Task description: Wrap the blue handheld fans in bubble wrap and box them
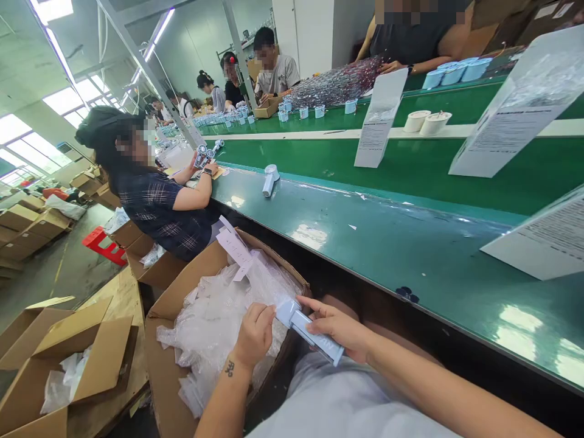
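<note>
Blue fan (314,334) is held over the lap, off the table (410,255) — left hand (255,333) fingers pinched shut on its head end, right hand (340,328) fingers curled round the handle — a slack pinch probably drops it into the cardboard box (162,371) of plastic bags.

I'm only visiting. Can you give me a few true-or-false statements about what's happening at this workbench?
1. The left hand and right hand both hold one pale blue plastic handheld device. True.
2. The open cardboard box below them is full of metal screws. False: it holds clear plastic bags.
3. A second pale blue device lies on the green conveyor belt. True.
4. The seated person in the dark checked shirt is on the right. False: on the left.
</note>
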Tool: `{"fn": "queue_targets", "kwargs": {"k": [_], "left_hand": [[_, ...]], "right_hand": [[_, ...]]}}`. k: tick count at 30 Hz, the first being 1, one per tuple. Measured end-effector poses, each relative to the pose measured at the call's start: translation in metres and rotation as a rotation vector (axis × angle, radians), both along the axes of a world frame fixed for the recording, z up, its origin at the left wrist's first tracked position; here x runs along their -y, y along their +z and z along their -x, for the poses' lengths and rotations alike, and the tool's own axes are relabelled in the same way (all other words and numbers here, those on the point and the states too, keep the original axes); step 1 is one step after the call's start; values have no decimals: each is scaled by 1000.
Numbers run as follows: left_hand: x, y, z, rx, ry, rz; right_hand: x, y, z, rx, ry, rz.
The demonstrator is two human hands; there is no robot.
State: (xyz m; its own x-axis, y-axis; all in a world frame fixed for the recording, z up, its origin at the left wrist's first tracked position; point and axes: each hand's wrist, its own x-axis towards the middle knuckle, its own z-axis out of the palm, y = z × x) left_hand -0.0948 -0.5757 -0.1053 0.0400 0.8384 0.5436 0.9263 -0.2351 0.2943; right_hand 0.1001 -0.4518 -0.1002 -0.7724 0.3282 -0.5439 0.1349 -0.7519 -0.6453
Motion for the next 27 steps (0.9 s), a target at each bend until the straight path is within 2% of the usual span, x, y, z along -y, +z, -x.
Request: {"fn": "queue_targets", "kwargs": {"k": [4,11,14,17,20,22,25,27], "left_hand": [[4,-8,-13,-38,64,-32],[-7,-16,-36,26,102,-40],[-9,-17,-39,42,140,7],[-14,-15,-45,46,63,36],[-18,-12,-52,113,80,25],[-17,-11,-53,152,86,41],[-12,-13,-51,151,8,78],[-11,-16,-49,195,89,83]], "right_hand": [[3,4,0,-8,-55,99],[1,8,-1,11,-141,241],[-1,4,-2,-24,-163,238],[-1,1,-1,-54,-160,199],[-3,2,-1,-68,-129,197],[-5,5,-2,-54,-135,245],[-9,7,-4,70,-211,404],[-9,7,-6,107,-266,488]]}}
